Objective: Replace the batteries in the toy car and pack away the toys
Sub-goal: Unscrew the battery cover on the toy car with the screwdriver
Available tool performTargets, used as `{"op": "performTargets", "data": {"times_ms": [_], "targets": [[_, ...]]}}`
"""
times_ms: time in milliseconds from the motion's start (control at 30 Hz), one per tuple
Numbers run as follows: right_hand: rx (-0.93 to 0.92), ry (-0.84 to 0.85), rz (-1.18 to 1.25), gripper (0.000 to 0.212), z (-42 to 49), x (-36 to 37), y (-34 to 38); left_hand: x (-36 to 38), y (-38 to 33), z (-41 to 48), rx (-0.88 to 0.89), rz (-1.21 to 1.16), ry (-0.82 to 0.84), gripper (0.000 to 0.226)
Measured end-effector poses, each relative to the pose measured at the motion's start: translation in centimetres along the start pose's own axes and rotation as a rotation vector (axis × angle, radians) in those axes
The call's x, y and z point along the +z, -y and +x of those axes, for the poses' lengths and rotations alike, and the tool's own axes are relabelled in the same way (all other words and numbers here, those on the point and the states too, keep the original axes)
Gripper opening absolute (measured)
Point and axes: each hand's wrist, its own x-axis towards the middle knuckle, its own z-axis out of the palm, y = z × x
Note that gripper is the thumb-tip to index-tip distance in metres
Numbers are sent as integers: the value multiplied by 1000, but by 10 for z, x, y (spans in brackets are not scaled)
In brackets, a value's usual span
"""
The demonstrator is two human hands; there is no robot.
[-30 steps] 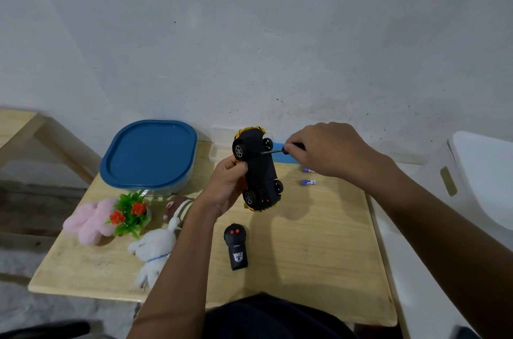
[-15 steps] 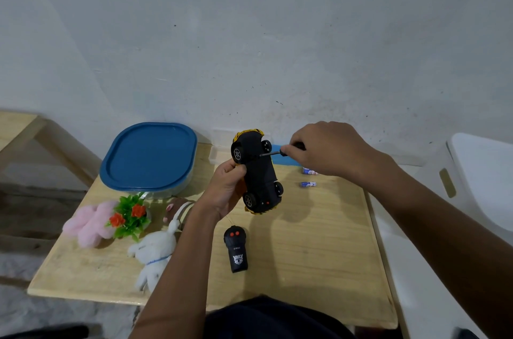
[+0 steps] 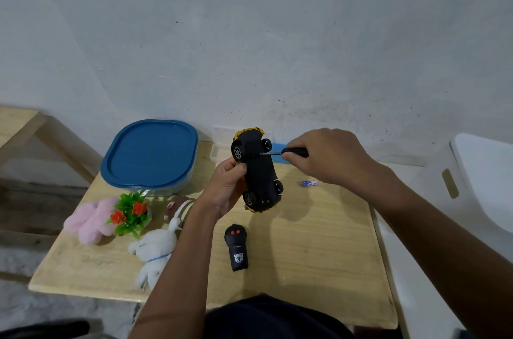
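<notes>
My left hand [image 3: 224,189] grips a yellow toy car [image 3: 259,169] above the wooden table [image 3: 319,241], with its black underside and wheels turned towards me. My right hand [image 3: 327,155] holds a small black-handled screwdriver [image 3: 288,151], whose metal tip touches the car's underside near the front wheels. One blue battery [image 3: 309,183] lies on the table just below my right wrist. A black remote control [image 3: 236,247] with two red buttons lies on the table in front of me.
A container with a blue lid [image 3: 150,152] stands at the back left. In front of it lie a pink plush [image 3: 88,220], a small plant with red flowers [image 3: 130,214], a brown plush [image 3: 179,207] and a white plush rabbit [image 3: 154,251]. A white chair [image 3: 483,194] stands to the right.
The car and both hands stay almost in place while the screwdriver remains at the underside. My right hand has shifted slightly and now covers one of the two batteries.
</notes>
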Motion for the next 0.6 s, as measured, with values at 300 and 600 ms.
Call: {"op": "performTargets", "data": {"times_ms": [300,600], "targets": [[76,77,52,43,4,0,-3,2,1,1,-18,11,-7,26],[16,-33,35,20,-1,-3,0,4,1,0,-44,-8,-29,23]]}}
